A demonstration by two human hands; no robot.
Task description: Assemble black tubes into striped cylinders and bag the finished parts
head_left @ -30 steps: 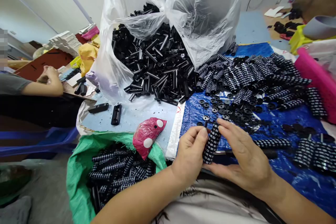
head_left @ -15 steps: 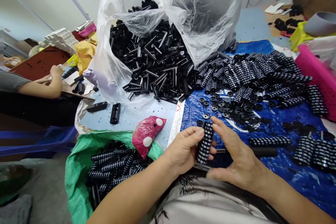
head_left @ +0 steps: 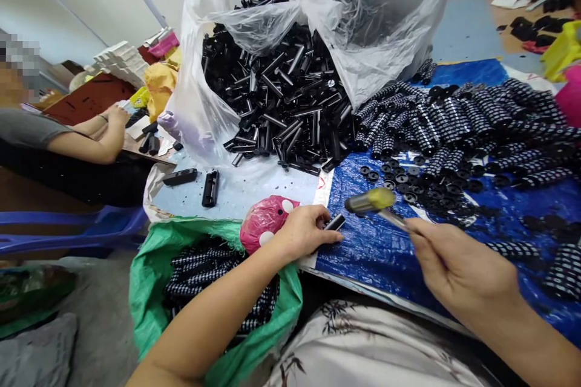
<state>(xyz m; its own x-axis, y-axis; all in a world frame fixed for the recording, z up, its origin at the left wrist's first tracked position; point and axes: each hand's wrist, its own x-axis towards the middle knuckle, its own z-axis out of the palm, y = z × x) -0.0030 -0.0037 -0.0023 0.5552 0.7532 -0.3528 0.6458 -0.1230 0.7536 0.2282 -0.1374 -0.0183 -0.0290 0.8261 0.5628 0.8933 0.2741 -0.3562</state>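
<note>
My left hand (head_left: 313,233) is closed on a plain black tube-like part (head_left: 336,222), near the front edge of the table. Its fingers hide most of that part, and one rounded end sticks out to the right. My right hand (head_left: 467,266) grips a small mallet (head_left: 370,199) by its thin metal shaft. The mallet's head is yellow on one side and dark on the other, raised close to the part in my left hand. Just behind my left wrist lies a pink plastic bundle (head_left: 263,221) with white spots.
A clear plastic bag (head_left: 204,91) spills black parts at the back. Rollers with white characters (head_left: 449,118) and black discs (head_left: 402,178) cover the blue sheet (head_left: 363,254). A green sack (head_left: 149,290) of similar rollers stands below. A co-worker's arm (head_left: 97,139) is at the left.
My right hand, empty before, now grips a mallet. My left hand has moved left; the roller it held upright is no longer visible, and a plain black end shows there. The view has shifted.
</note>
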